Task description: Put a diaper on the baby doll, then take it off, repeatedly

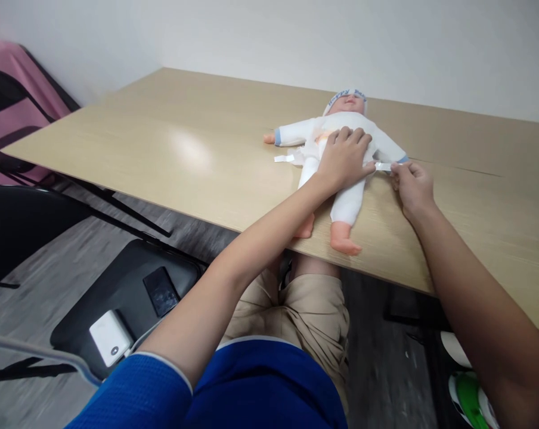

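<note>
Wears a blue shirt (265, 381) and beige shorts (314, 304), close to the near edge of a wooden table (234, 149). Has a black chair (139, 262) at the left, with a white power bank (109, 338) and, just beyond, a black phone (161, 291) on the seat. Has a doll (352, 123) lying face up on the table, feet near the front edge, head toward the wall (296, 42). Pinches a white tab (383, 167) between thumb and fingers of the right hand (415, 185), beside the doll's hip. Rests the left hand (346, 158) palm down on the doll's belly, fingers extended and unclenched, thumb at the tab's inner end. Shows a second tab (282, 159) sticking out on the doll's opposite side. Farther off, shows blue lettering on the doll's white cap (346, 94).
</note>
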Tool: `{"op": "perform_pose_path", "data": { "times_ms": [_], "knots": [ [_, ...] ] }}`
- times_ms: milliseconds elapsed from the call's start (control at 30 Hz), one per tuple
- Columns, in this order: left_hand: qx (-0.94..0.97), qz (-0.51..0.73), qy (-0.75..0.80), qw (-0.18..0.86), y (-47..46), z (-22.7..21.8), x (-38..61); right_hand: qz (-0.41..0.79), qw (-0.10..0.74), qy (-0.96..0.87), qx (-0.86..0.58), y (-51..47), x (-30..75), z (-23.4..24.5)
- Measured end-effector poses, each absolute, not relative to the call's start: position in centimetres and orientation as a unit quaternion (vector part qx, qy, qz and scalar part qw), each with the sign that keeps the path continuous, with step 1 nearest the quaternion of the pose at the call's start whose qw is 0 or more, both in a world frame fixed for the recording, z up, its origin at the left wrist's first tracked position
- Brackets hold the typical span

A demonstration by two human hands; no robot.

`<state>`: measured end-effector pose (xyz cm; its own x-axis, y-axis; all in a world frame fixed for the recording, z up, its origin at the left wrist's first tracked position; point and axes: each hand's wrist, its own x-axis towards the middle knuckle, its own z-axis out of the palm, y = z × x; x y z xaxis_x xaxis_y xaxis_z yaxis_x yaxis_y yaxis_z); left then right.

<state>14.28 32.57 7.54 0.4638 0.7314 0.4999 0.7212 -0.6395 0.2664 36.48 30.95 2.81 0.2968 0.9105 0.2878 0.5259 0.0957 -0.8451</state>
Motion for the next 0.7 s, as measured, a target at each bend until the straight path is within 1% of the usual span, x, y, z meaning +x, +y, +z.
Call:
{"op": "perform_pose_path", "data": {
  "times_ms": [167,300,433,700],
  "knots": [
    [0.875,0.248,0.415,0.014,33.5,9.3,13.5,0.274,0.546,-0.493,-0.62,30.6,36.2,3.2],
    [0.891,0.207,0.403,0.019,34.6,10.7,12.6,0.304,0.568,-0.49,-0.588,30.5,36.3,3.4],
    [0.9,0.193,0.391,0.023,35.3,11.2,12.0,0.31,0.567,-0.51,-0.568,31.0,36.3,4.2],
    [0.9,0.19,0.393,0.005,36.1,10.6,12.4,0.324,0.544,-0.559,-0.535,33.5,34.3,6.3]
  ]
}}
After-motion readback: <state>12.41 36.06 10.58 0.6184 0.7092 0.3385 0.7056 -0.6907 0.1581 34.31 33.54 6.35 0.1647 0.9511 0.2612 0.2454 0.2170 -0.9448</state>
